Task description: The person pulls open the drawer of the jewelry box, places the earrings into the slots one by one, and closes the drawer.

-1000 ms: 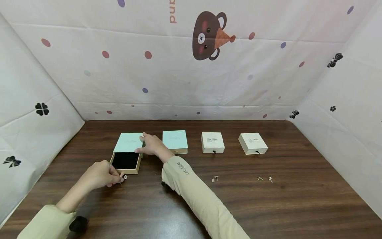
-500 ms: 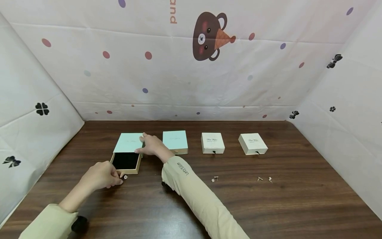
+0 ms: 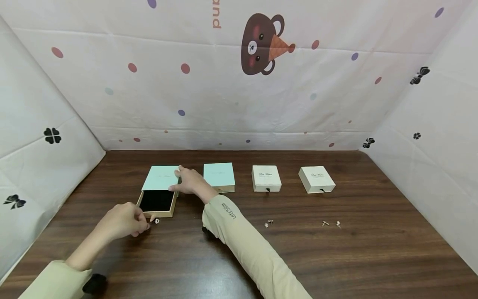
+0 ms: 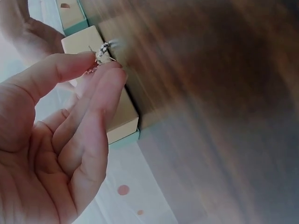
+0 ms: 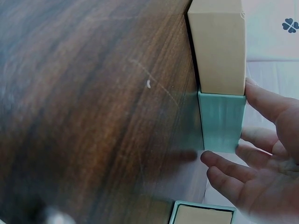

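Note:
At the left of the table, a teal drawer box stands with its tan drawer pulled out toward me. Black padding lines the drawer. My left hand is just in front of its left corner; in the left wrist view its thumb and finger pinch a small sparkly earring. Another earring lies on the table by the drawer front. With spread fingers my right hand rests against the right side of the teal box, its thumb near where sleeve and drawer meet; the fingertips' contact is partly hidden.
A second teal box and two white boxes, one mid-right and one far right, stand in a row, shut. Two earrings lie before the first white box, two more before the other. A printed cloth hangs behind.
My left hand has drawn back very slightly to the left from the earring on the table. The right hand and the boxes have stayed where they were.

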A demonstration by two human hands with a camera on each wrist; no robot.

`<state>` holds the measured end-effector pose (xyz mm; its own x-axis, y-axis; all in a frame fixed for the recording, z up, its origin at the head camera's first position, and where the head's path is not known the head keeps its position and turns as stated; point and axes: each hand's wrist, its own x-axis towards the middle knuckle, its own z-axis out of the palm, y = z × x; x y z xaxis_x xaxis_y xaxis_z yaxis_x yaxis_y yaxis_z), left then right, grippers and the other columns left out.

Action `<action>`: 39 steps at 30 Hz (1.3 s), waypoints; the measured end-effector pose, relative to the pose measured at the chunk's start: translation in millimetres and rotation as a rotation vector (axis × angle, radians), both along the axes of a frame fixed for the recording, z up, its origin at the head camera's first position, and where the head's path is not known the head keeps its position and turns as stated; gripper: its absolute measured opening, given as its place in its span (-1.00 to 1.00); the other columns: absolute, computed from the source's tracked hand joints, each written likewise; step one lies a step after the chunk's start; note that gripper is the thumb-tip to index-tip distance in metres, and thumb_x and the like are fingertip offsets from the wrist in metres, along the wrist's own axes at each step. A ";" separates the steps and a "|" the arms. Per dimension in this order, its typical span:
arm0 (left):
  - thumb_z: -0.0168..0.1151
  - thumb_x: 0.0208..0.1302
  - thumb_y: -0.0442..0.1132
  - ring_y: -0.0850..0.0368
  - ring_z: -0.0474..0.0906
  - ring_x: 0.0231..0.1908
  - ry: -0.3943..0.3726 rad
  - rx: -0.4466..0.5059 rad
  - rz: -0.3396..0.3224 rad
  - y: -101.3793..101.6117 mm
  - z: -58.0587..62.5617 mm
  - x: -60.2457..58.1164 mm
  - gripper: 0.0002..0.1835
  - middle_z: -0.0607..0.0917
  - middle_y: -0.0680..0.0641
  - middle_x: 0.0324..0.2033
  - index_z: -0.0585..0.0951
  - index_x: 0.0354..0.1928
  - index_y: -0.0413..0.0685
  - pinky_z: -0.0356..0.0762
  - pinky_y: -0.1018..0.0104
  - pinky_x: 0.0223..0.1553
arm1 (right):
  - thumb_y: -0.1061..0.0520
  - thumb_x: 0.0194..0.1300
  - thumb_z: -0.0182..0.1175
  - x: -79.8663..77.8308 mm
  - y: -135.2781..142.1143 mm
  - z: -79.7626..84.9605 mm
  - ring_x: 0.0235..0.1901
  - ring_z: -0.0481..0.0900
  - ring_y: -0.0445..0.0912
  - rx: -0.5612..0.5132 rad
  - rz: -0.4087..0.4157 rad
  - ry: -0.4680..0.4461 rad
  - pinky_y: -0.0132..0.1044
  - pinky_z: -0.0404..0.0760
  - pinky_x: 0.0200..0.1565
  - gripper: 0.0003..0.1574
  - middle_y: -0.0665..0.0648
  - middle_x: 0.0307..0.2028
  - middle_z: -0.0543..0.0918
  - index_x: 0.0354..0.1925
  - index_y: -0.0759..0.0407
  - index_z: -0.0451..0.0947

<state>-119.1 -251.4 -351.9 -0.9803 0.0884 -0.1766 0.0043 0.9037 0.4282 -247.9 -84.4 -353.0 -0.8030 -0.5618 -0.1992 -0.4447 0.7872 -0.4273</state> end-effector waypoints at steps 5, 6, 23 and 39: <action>0.21 -0.08 -0.28 0.22 0.47 -0.63 0.004 0.036 0.004 -2.0 0.4 1.2 -0.90 0.57 0.10 -0.72 0.54 -0.66 0.01 0.27 0.28 -0.57 | -0.23 0.22 0.08 0.0 0.0 -0.2 0.33 0.06 -0.04 0.008 -0.002 0.005 -0.24 0.24 0.21 -0.17 -0.01 0.40 -0.05 0.37 -0.06 0.07; 0.22 -0.09 -0.28 0.22 0.48 -0.63 0.007 0.040 0.004 -2.0 0.4 1.3 -0.90 0.57 0.10 -0.72 0.54 -0.66 0.02 0.27 0.28 -0.57 | -0.23 0.23 0.08 0.2 0.1 -0.1 0.33 0.06 -0.04 0.009 -0.001 0.007 -0.24 0.25 0.21 -0.17 -0.01 0.40 -0.05 0.37 -0.06 0.07; 0.34 -0.12 -0.27 0.22 0.48 -0.55 0.008 0.094 -0.004 -4.4 2.4 4.9 -0.85 0.61 0.09 -0.61 0.67 -0.41 -0.10 0.39 0.27 -0.49 | -0.23 0.23 0.07 3.3 0.2 1.8 0.34 0.04 0.00 0.015 -0.004 0.012 -0.21 0.19 0.24 -0.17 -0.02 0.40 -0.05 0.37 -0.07 0.06; 0.34 -0.03 -0.28 0.22 0.43 -0.55 0.069 0.111 -0.006 -13.2 4.7 7.0 -0.93 0.61 0.11 -0.60 0.67 -0.44 -0.05 0.33 0.29 -0.49 | -0.22 0.23 0.08 1.8 1.8 0.7 0.34 0.04 0.02 -0.003 0.006 0.014 -0.19 0.18 0.25 -0.18 0.00 0.40 -0.04 0.36 -0.05 0.08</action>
